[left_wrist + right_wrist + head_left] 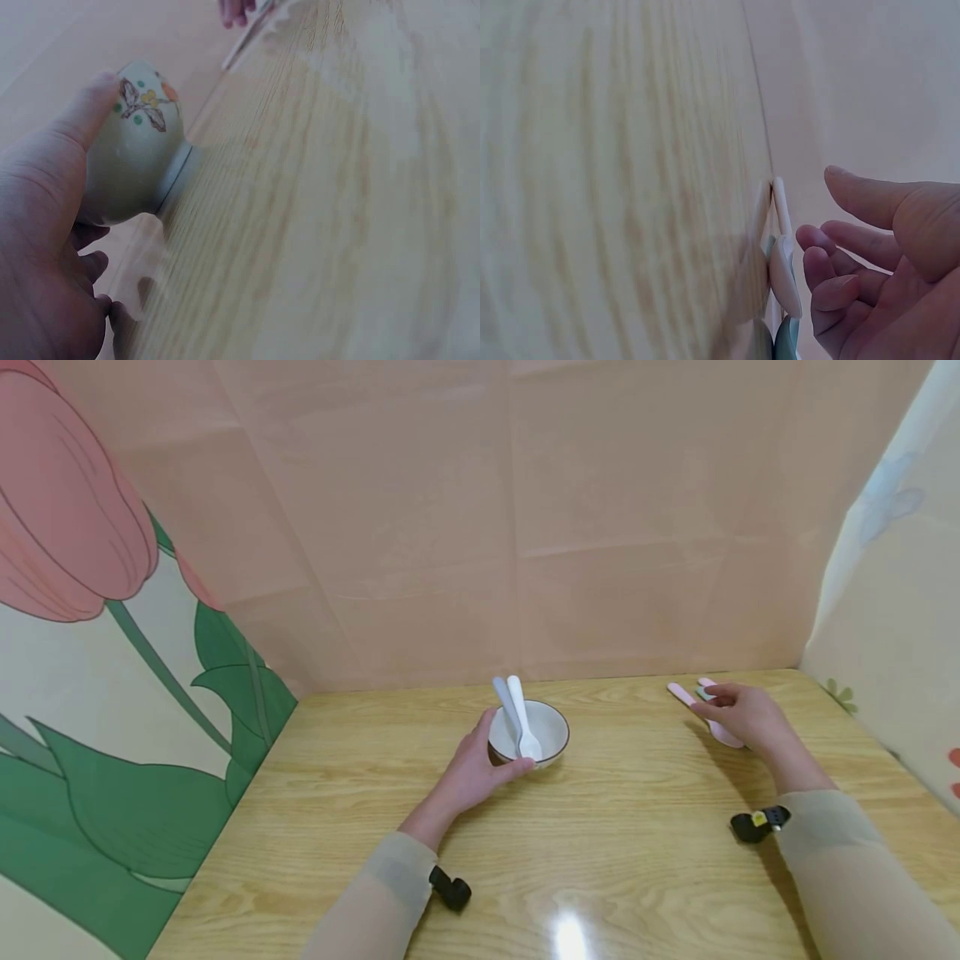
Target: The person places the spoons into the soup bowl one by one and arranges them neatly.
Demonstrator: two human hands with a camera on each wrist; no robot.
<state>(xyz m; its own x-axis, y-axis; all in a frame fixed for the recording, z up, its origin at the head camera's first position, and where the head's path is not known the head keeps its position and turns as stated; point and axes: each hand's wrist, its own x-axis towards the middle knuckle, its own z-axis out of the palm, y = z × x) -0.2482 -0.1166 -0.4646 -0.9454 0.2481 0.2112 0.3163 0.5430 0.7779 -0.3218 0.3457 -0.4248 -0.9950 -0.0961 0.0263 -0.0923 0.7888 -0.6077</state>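
A small bowl (553, 731), white inside with a dark rim, stands on the table; its outside carries a painted flower pattern (146, 101). My left hand (471, 772) grips the bowl's near left side, thumb along the rim. A white spoon (519, 706) and a pale lavender utensil (503, 695) lean in the bowl, handles up towards the back. At the right, my right hand (753, 718) hovers close over several spoons, thumb and fingers apart and nothing between them. Among these are a pink spoon (681, 693) and a green spoon (786, 339), partly hidden by the hand.
The wood-grain table (600, 835) reaches back to a plain pinkish backdrop (420, 552). A tulip-printed sheet (135, 802) borders the left side, and a pale sheet (907, 635) stands along the right. Each sleeve cuff carries a small black camera.
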